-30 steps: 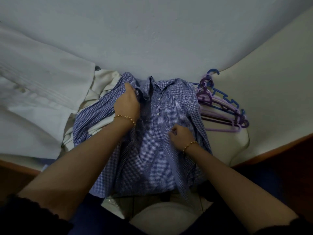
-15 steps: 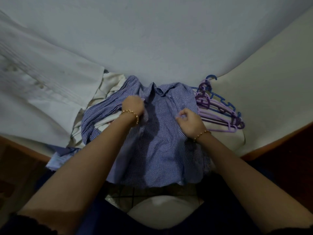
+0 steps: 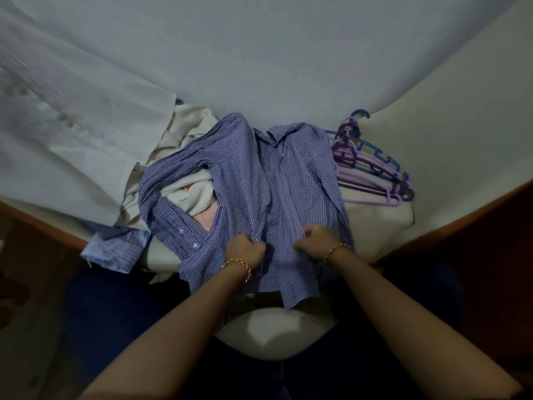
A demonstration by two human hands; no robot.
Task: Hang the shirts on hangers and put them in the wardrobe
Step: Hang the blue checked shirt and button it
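Between both hands (image 3: 271, 249), the checked shirt (image 3: 259, 180) lies gripped.

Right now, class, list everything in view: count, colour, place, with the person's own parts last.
checked shirt: one, blue and white, middle of the bed
hangers: several, lilac and blue, stacked right of the shirt
pale clothes: a pile, cream, left of the shirt, partly under it
pink garment: one, pink, peeking from under the shirt
striped garment: one, light blue, left bed edge
bracelets: two, gold, one per wrist
left hand: one, gripping the shirt's front
right hand: one, gripping the shirt's front
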